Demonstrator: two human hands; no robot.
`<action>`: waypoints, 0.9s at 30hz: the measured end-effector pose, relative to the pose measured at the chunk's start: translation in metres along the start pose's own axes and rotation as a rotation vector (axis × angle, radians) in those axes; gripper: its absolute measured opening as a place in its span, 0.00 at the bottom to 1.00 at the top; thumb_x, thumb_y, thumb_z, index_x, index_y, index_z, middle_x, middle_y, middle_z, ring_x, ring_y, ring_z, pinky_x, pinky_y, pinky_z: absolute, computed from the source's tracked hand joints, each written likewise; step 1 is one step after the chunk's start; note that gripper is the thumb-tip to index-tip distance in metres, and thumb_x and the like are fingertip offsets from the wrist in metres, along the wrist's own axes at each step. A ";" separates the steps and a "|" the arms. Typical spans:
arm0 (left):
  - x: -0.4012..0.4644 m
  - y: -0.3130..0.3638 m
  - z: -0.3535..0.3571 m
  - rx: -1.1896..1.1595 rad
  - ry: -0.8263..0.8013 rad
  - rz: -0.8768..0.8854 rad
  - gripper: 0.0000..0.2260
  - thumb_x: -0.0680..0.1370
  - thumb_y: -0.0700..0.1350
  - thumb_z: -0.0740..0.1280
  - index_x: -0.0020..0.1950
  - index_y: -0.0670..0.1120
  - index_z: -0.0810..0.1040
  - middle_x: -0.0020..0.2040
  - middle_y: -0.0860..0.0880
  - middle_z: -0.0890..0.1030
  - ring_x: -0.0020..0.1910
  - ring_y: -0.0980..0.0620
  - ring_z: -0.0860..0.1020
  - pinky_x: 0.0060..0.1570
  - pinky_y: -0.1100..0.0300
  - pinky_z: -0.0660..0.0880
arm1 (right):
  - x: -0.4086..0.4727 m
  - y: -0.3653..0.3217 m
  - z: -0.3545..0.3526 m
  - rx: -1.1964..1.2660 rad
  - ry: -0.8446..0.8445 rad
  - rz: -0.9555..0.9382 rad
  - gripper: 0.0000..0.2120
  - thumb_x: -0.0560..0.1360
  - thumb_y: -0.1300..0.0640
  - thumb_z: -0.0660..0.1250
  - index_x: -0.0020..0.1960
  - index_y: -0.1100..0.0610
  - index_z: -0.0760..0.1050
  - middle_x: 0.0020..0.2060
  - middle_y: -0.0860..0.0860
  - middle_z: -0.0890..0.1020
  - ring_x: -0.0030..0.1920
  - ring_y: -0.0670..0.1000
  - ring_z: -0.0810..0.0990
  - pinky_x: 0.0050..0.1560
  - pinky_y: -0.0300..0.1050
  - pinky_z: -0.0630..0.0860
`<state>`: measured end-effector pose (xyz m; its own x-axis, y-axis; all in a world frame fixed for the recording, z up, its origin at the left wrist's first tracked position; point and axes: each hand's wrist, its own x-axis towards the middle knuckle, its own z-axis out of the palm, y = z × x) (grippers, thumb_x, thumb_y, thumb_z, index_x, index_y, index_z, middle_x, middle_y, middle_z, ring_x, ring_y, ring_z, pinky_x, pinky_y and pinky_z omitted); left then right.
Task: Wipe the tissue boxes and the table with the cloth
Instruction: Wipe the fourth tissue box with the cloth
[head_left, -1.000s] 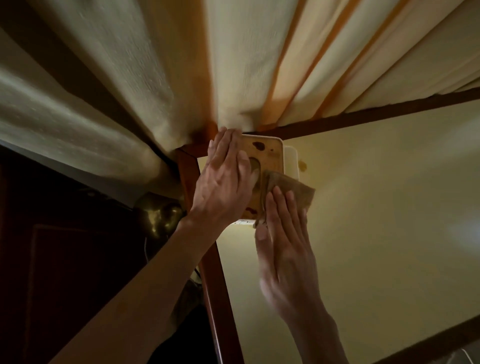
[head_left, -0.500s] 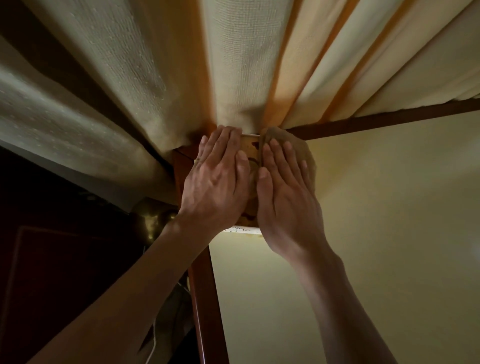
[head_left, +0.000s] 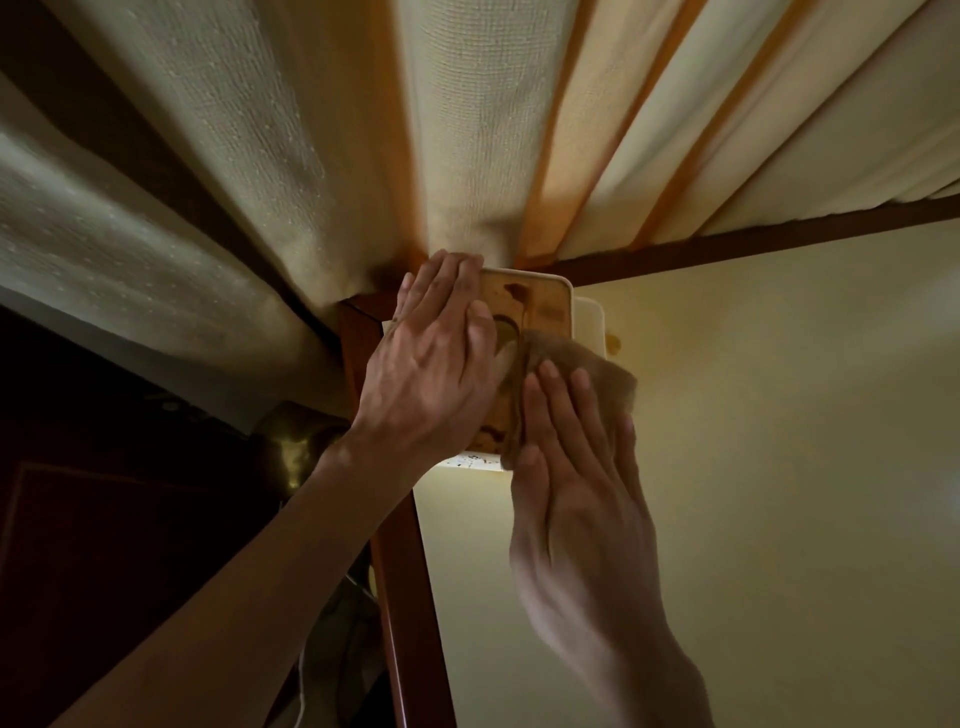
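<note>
since the previous frame, the right hand (head_left: 576, 467) has slid the cloth (head_left: 587, 364) back from the far end of the tissue box (head_left: 540, 306) toward its near right edge, exposing the glossy, rounded-corner lid. right fingers (head_left: 550, 400) lie straight and close together, pressing the coarse brown cloth flat; left hand (head_left: 431, 364) fingers, straight and together, rest on the lid's left side. box sits at the far left corner of the smooth cream table (head_left: 779, 467), against ribbed woven curtains (head_left: 467, 130); no legible writing.
</note>
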<state>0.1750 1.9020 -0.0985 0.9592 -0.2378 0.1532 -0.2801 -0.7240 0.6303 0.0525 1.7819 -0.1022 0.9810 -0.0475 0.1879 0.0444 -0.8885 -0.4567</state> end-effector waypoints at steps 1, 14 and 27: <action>0.000 0.000 0.000 -0.006 -0.006 -0.003 0.31 0.82 0.55 0.41 0.81 0.42 0.60 0.81 0.45 0.62 0.81 0.52 0.54 0.80 0.55 0.46 | 0.011 0.002 0.001 0.003 -0.022 0.010 0.25 0.86 0.50 0.42 0.80 0.55 0.57 0.80 0.49 0.60 0.82 0.47 0.51 0.81 0.59 0.54; -0.001 0.005 -0.005 -0.009 -0.022 -0.058 0.29 0.82 0.52 0.43 0.82 0.46 0.60 0.81 0.48 0.60 0.81 0.55 0.52 0.80 0.57 0.42 | 0.034 0.004 -0.001 -0.037 -0.043 0.041 0.28 0.85 0.48 0.40 0.81 0.53 0.58 0.81 0.46 0.58 0.82 0.43 0.48 0.82 0.51 0.44; -0.001 0.008 -0.008 -0.017 -0.046 -0.087 0.28 0.82 0.53 0.44 0.82 0.49 0.58 0.82 0.50 0.58 0.81 0.58 0.50 0.76 0.63 0.48 | 0.050 0.009 0.006 -0.012 -0.048 0.011 0.28 0.85 0.49 0.41 0.81 0.57 0.59 0.81 0.51 0.61 0.83 0.49 0.51 0.80 0.58 0.57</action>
<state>0.1717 1.9017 -0.0878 0.9769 -0.2045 0.0621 -0.1948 -0.7322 0.6527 0.1027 1.7740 -0.1020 0.9894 -0.0352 0.1407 0.0319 -0.8936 -0.4476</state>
